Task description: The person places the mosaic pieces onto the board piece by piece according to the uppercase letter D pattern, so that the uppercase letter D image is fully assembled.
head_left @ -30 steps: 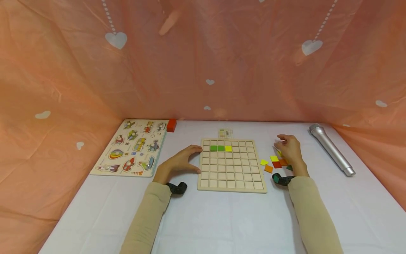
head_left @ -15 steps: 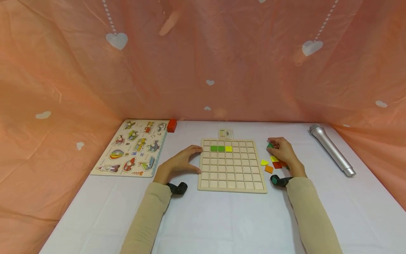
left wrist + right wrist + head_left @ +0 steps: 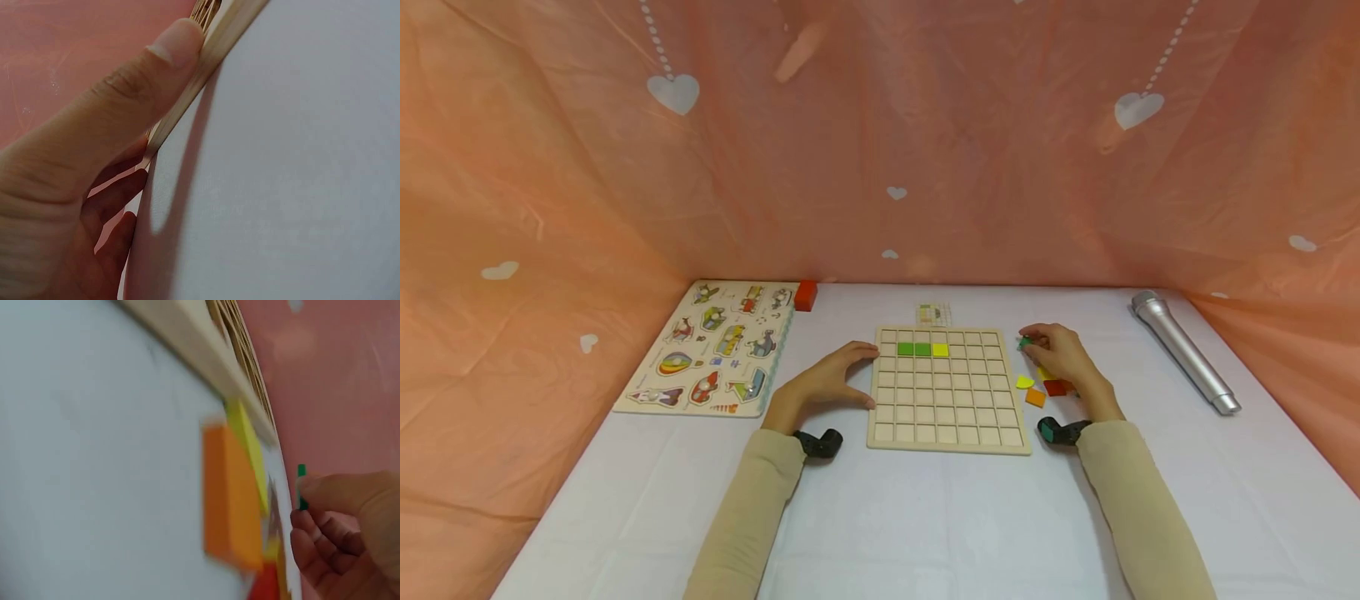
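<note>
My right hand (image 3: pixel 1066 358) pinches a small green tile (image 3: pixel 302 474) between thumb and fingers, just right of the wooden grid board (image 3: pixel 949 449). The tile's full outline cannot be told. Two green squares (image 3: pixel 914 349) and a yellow square (image 3: pixel 940 350) sit side by side in the board's second row. My left hand (image 3: pixel 822 379) touches the board's left edge with thumb and fingertips spread apart; the left wrist view shows the thumb (image 3: pixel 178 47) against the rim. Below the right hand lie loose tiles: orange (image 3: pixel 1035 398), red (image 3: pixel 1055 387) and yellow (image 3: pixel 1025 382), others partly hidden.
A small printed pattern card (image 3: pixel 934 313) lies behind the board. To the left are a picture puzzle board (image 3: pixel 700 358) and a red block (image 3: pixel 806 296). A silver microphone (image 3: pixel 1183 354) lies at the right. An orange curtain (image 3: pixel 880 150) hangs behind the table.
From over the loose tiles, my right hand has picked up the green tile and brought it leftward, nearer the board. My left hand has stayed at the board's edge.
</note>
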`<state>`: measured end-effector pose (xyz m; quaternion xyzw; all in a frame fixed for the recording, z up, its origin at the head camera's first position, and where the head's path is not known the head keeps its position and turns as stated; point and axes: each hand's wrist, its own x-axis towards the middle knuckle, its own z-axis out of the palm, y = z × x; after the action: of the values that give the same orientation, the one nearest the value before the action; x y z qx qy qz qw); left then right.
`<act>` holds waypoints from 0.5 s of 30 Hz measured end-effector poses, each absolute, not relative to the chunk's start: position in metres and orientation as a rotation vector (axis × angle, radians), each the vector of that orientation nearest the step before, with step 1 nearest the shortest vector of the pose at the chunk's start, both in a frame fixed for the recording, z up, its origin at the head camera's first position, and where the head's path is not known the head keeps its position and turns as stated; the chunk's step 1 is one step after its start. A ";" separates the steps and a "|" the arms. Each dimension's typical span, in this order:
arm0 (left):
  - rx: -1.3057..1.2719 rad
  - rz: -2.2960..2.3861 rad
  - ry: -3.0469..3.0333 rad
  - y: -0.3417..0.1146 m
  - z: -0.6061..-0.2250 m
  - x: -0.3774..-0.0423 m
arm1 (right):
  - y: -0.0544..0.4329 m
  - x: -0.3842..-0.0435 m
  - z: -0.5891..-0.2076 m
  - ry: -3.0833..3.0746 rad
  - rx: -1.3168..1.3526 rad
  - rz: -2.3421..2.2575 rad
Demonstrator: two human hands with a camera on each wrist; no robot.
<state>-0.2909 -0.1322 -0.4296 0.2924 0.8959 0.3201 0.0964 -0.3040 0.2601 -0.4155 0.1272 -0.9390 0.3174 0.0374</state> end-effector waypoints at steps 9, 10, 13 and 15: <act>0.882 0.937 2.657 -0.131 -0.429 -0.291 | 0.220 -0.290 -0.404 -2.849 0.561 1.132; 0.890 0.936 2.658 -0.131 -0.429 -0.291 | 0.218 -0.289 -0.402 -2.846 0.565 1.130; 0.902 0.933 2.659 -0.131 -0.428 -0.291 | 0.210 -0.284 -0.395 -2.840 0.572 1.183; 0.903 0.937 2.658 -0.131 -0.428 -0.290 | 0.203 -0.280 -0.390 -2.834 0.593 1.238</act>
<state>-0.2904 -0.1315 -0.4283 0.3038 0.8945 0.3152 0.0908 -0.2795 0.2032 -0.3899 0.1883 -0.8999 0.3932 -0.0035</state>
